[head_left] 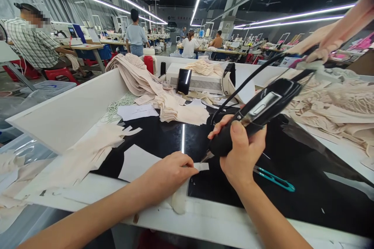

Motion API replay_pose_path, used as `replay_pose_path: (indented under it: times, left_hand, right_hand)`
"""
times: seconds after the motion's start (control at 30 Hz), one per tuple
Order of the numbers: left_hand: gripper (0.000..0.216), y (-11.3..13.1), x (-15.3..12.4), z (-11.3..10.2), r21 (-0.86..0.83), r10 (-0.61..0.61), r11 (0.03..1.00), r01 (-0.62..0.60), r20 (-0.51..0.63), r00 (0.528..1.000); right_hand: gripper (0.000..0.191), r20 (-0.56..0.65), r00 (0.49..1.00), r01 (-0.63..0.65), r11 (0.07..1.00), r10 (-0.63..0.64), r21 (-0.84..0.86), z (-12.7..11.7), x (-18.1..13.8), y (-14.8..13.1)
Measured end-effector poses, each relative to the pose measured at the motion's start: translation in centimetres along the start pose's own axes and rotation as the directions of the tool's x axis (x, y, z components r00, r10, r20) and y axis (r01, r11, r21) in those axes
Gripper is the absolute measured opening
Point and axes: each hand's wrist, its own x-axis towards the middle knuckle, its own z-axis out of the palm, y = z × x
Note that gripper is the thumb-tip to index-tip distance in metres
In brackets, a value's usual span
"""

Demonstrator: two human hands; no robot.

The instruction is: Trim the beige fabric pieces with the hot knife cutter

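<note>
My right hand [240, 151] is closed around a black hand-held tool [257, 111] with a cable running off its far end. The tool's tip touches a small pale fabric strip [201, 166] on the glossy black tabletop [292, 171]. My left hand [171, 173] presses its fingers down on that strip, pinching it just left of the tool tip. The strip hangs down over the white front edge of the table.
Teal thread snips [274, 179] lie right of my right hand. Beige fabric piles [137, 74] and lace pieces [336, 101] sit left, behind and right. A white box [198, 79] stands at the back. Another person's hand [336, 41] reaches in top right. Workers sit beyond.
</note>
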Motion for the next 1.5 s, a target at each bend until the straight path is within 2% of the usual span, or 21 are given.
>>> replay_pose_path:
  times: [0.47, 0.67, 0.93, 1.1, 1.3, 1.5]
  left_hand:
    - [0.027, 0.0, 0.1, 0.4, 0.029, 0.032, 0.999, -0.031, -0.022, 0.999]
    - [0.025, -0.1, 0.0, 0.4, 0.017, 0.048, 0.999, -0.047, -0.041, 0.998]
    - [0.024, -0.3, 0.0, 0.4, 0.016, 0.080, 0.997, -0.080, -0.069, 0.994]
    - [0.024, -0.3, 0.0, 0.0, 0.003, 0.073, 0.997, -0.073, -0.058, 0.996]
    - [0.023, -0.2, 0.0, -0.1, -0.010, 0.083, 0.996, -0.084, -0.063, 0.995]
    - [0.024, -0.4, 0.0, 0.0, -0.001, 0.078, 0.997, -0.078, -0.042, 0.996]
  right_hand:
    - [0.027, 0.064, 0.998, -0.018, 0.999, 0.021, -0.043, 0.0, -0.4, 0.3]
    - [0.034, -0.007, 1.000, 0.017, 1.000, -0.017, -0.022, -0.4, 0.1, 0.1]
    - [0.032, 0.004, 1.000, -0.011, 0.999, 0.012, -0.052, -0.8, 0.0, 0.2]
    - [0.035, -0.010, 1.000, -0.006, 1.000, 0.006, 0.000, -0.5, -0.1, -0.6]
    - [0.037, 0.038, 0.998, -0.041, 0.999, 0.042, -0.004, -0.6, -1.2, -0.9]
    - [0.030, 0.059, 0.996, -0.062, 0.998, 0.064, -0.024, -0.7, -1.5, -0.6]
